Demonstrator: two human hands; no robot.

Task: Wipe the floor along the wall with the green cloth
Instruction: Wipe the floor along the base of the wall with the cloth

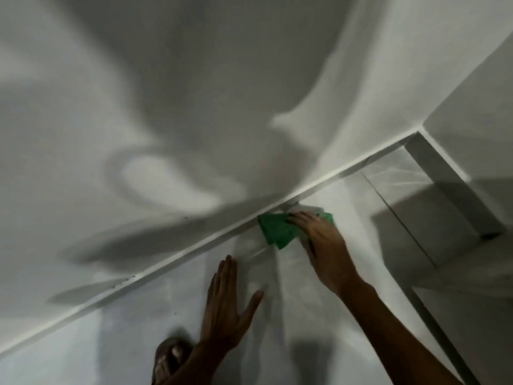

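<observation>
Green cloth (280, 229) flat under right hand (322, 240) fingers.

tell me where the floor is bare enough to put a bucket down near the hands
Bare floor lies left of the left hand, bordered by the baseboard. More lies right of the right hand, toward the corner. It is crowded between the hands, around the green cloth, and by the foot.

I'm seeing the green cloth (280, 228) lying crumpled and flat on the pale floor (347, 207), its upper edge touching the white skirting at the foot of the wall (166, 107).
</observation>
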